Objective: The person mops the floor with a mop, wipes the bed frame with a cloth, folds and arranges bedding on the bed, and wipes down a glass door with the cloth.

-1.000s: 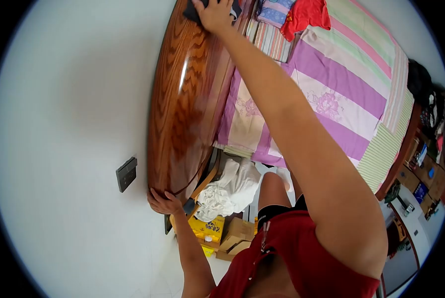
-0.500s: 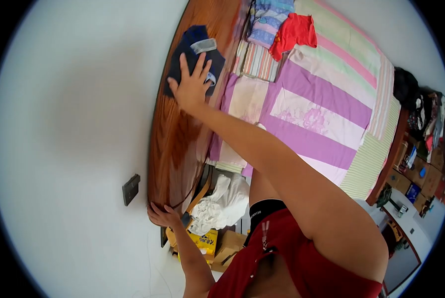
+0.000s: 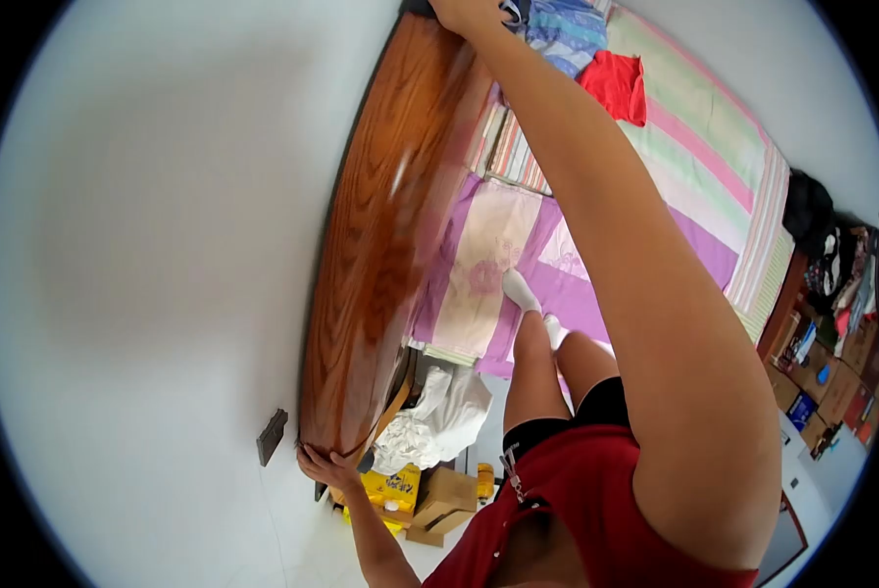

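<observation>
The wooden headboard, brown and glossy, runs from the lower left to the top of the head view. At its near lower end, my left hand grips the edge with fingers curled over it. My right arm stretches far up along the board. Only the back part of my right hand shows at the top edge; its fingers are cut off. Beside it, a sliver of dark cloth lies on the wood.
The bed, with a purple and cream striped sheet, adjoins the headboard. Blue folded bedding and a red cloth lie on it. A white cloth bundle, cardboard box and yellow package sit below. A dark wall switch is at left.
My right hand has slid upward along the headboard with the dark cloth, from flat on it in full view to the frame's top edge. My left hand stays at the near end.
</observation>
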The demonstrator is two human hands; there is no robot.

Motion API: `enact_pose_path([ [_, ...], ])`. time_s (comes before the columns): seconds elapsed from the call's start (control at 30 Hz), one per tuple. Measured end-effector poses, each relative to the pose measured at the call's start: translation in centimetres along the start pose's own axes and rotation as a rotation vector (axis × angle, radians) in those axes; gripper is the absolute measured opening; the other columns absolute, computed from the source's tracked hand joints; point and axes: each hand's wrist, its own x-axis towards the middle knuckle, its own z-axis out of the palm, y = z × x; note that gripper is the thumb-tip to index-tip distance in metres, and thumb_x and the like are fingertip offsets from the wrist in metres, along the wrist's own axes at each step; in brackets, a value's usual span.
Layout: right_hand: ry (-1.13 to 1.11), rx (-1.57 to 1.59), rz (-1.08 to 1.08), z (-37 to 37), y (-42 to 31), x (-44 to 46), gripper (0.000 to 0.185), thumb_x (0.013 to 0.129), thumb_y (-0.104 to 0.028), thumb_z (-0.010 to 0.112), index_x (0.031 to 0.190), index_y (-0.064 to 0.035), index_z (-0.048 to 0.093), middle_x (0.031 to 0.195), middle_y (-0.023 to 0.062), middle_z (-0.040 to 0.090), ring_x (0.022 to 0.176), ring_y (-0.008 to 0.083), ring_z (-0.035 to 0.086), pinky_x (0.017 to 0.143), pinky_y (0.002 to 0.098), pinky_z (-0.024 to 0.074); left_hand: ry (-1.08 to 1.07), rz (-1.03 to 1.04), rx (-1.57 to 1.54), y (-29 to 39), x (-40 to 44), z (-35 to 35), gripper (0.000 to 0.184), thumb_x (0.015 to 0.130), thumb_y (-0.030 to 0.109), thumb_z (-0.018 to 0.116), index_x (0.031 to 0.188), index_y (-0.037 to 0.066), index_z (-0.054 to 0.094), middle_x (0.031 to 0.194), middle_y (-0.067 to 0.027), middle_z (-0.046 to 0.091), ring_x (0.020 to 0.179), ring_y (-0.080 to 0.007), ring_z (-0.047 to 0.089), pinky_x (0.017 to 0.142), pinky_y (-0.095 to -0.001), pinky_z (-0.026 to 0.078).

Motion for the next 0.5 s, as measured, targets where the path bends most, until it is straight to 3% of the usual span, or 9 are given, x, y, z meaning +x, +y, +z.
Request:
enact_pose_path([
  [0.1,0.027,0.016,-0.030,0.2,0.6,-0.3,0.077,0.092,-0.052,0.059,0.156,-0.0253,0.026,0.163,0.0240,0.007,0.146,0.0516,0.010,0.102,0.0766,0.0266,-0.155,-0.056,0.066,1.5,0.1,-1.9,0.066,0.105,0.053,0.028,0.146,0.004,0.041,0.148,-0.0249,0.039,0.133,-0.0447,0.041,0.107,-0.0587,0.035],
  [0.13,0.087,0.057,-0.074,1.1,1.4,-1.0,0.076,0.091,-0.052,0.059,0.156,-0.0274,0.027,0.163,0.0237,0.008,0.147,0.0496,0.009,0.100,0.0770,0.0286,-0.163,-0.002,0.157,3.0,0.8,-2.9,0.067,0.105,0.052,0.028,0.148,0.001,0.037,0.151,-0.0261,0.035,0.136,-0.0461,0.036,0.110,-0.0594,0.031],
  [0.17,0.179,0.131,-0.109,3.3,2.4,-2.7,0.075,0.091,-0.048,0.058,0.155,-0.0223,0.028,0.161,0.0288,0.003,0.145,0.0552,0.004,0.101,0.0768,0.0266,-0.110,0.104,0.163,5.6,2.1,-4.4,0.063,0.106,0.048,0.029,0.150,0.004,0.034,0.156,-0.0221,0.030,0.141,-0.0426,0.034,0.113,-0.0548,0.031],
  [0.23,0.131,0.190,-0.105,2.3,2.3,-8.9,0.070,0.095,-0.045,0.055,0.156,-0.0229,0.028,0.161,0.0283,0.005,0.146,0.0537,0.005,0.101,0.0752,0.0278,-0.135,0.217,0.135,12.2,5.6,-6.5,0.061,0.106,0.044,0.031,0.151,0.003,0.032,0.157,-0.0239,0.028,0.142,-0.0437,0.030,0.115,-0.0558,0.027],
  [0.3,0.035,0.292,-0.109,2.1,3.2,-15.6,0.072,0.095,-0.044,0.056,0.157,-0.0224,0.026,0.160,0.0299,0.007,0.145,0.0532,0.012,0.101,0.0722,0.0306,0.033,0.301,-0.266,19.8,11.4,-5.4,0.061,0.106,0.042,0.035,0.151,0.001,0.031,0.156,-0.0252,0.028,0.143,-0.0454,0.029,0.115,-0.0567,0.025],
  [0.37,-0.033,0.411,-0.071,2.6,4.2,-22.4,0.072,0.096,-0.042,0.057,0.157,-0.0209,0.025,0.160,0.0304,0.009,0.144,0.0548,0.014,0.105,0.0677,0.0294,0.083,0.410,-0.403,29.0,19.6,-6.8,0.057,0.106,0.036,0.036,0.150,0.000,0.032,0.156,-0.0250,0.029,0.143,-0.0468,0.028,0.115,-0.0572,0.024],
  [0.4,-0.007,0.460,-0.069,4.1,5.0,-25.7,0.072,0.096,-0.042,0.057,0.157,-0.0204,0.025,0.160,0.0299,0.009,0.144,0.0543,0.013,0.105,0.0682,0.0277,0.130,0.398,-0.507,32.8,23.6,-5.8,0.057,0.106,0.039,0.033,0.143,-0.003,0.041,0.153,-0.0271,0.033,0.140,-0.0499,0.028,0.112,-0.0618,0.025],
  [0.43,0.018,0.505,-0.070,5.2,5.6,-27.2,0.072,0.097,-0.042,0.056,0.157,-0.0200,0.025,0.160,0.0294,0.010,0.145,0.0538,0.013,0.105,0.0687,0.0261,0.224,0.507,-0.584,37.2,28.3,-5.8,0.052,0.103,0.029,0.035,0.142,-0.005,0.043,0.151,-0.0275,0.035,0.140,-0.0500,0.029,0.112,-0.0609,0.025],
  [0.5,-0.040,0.467,0.009,4.6,5.5,-26.2,0.071,0.098,-0.037,0.055,0.158,-0.0162,0.023,0.158,0.0320,0.013,0.144,0.0530,0.015,0.112,0.0611,0.0219,0.159,0.675,-0.734,45.2,36.8,-7.4,0.051,0.096,0.016,0.036,0.142,-0.005,0.043,0.149,-0.0237,0.042,0.141,-0.0486,0.029,0.114,-0.0566,0.023],
])
